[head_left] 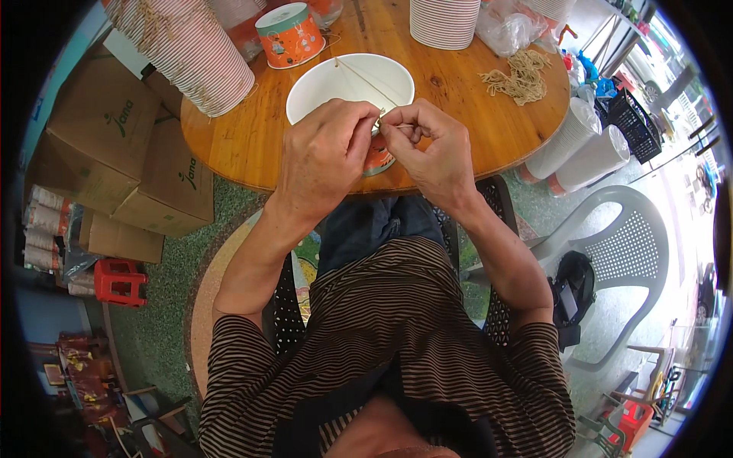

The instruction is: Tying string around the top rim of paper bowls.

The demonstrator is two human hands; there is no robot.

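A large paper bucket (319,78), white inside and orange outside, stands at the near edge of the round wooden table. A thin tan cord (366,82) runs from its far rim across the opening to my fingers. My left hand (324,149) is closed over the bucket's near rim, thumb and forefinger pinching the cord. Close beside it, my right hand (431,145) also pinches the cord, its fingers curled. Both hands meet at the near rim, and the fingertips partly hide the cord there. A loose tangle of the same cord (523,76) lies at the table's right.
Behind the bucket sits an upturned orange paper tub (292,42). Tall stacks of nested buckets stand at left (183,61) and far centre (444,23). Cardboard boxes (103,122) are left of the table; wrapped bucket stacks (573,137) and a grey plastic chair (626,252) are right.
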